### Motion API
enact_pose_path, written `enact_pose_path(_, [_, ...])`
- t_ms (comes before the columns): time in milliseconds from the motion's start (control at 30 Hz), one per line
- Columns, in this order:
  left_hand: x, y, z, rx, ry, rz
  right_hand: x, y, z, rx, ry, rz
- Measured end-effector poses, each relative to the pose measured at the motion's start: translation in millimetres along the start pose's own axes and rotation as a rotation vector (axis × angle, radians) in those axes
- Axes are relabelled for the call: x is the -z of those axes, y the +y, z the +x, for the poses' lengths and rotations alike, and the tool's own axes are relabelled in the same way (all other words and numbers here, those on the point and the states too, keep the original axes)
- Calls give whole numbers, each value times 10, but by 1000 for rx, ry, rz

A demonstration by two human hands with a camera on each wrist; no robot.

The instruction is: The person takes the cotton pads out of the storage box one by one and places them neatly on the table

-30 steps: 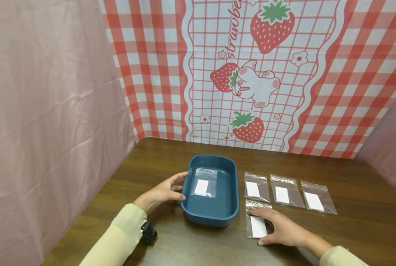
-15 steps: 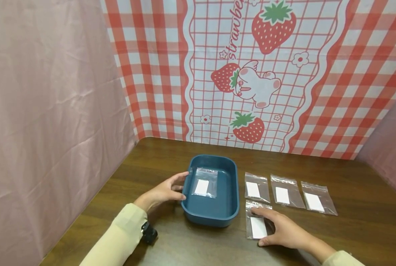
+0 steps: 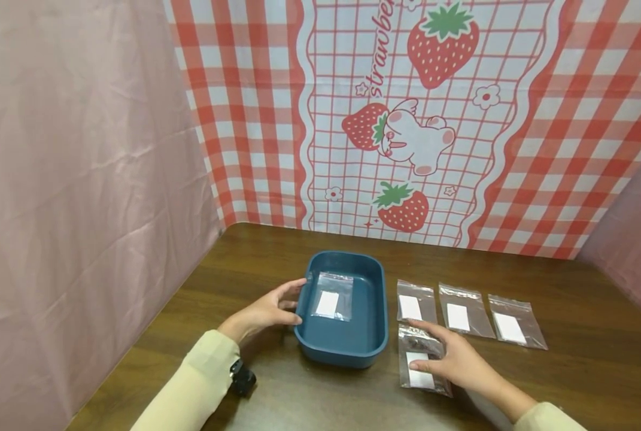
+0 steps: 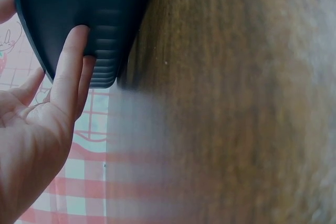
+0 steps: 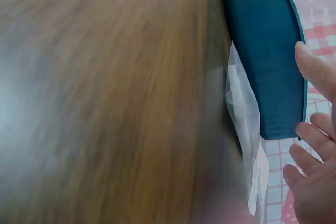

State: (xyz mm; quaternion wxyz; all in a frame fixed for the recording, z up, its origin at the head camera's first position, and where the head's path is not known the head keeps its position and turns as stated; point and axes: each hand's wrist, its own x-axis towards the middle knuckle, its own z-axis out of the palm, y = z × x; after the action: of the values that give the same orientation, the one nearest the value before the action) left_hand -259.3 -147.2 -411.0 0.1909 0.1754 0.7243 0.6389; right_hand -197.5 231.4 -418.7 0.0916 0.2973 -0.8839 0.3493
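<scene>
Plastic bag [image 3: 421,381], rounded blue tub [image 3: 365,308]

Reaches from the lower left with a cream-sleeved left arm [image 3: 191,383] and spreads the bare left-hand grip [image 3: 266,308] with thumb [image 3: 288,317] apart and fingers [image 4: 68,72] nearly straight. Angles in from the lower right with a cream-sleeved right arm [image 3: 549,416], baring the wrist [image 3: 506,397], and parts thumb and index finger [image 3: 428,327] widely on the bare right-hand grip [image 3: 462,362], with the remaining fingers slightly bent.

Glossy plastic bags [image 3: 419,345] — smooth matt tray [image 3: 347,338]
</scene>
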Motion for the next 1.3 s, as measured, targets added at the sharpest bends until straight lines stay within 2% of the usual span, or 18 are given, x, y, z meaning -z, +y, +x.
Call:
enact_pose_path(233, [-11, -1, -12, -3, -3, -5, -37, -24, 68, -165, 71, 163])
enact_pose_path(400, [-6, 18, -33, 3, 1, -5, -65, -46, 167, -228, 90, 233])
enact_pose_path(633, [4, 9, -31, 2, 7, -5, -63, -114, 319, -199, 120, 293])
enact_pose_path(900, [12, 5, -2, -2, -2, -7, -97, -168, 474, -265, 133, 364])
enact_pose_path(1300, [9, 14, -20, -46, -26, -13, -139, -244, 741, -275, 112, 415])
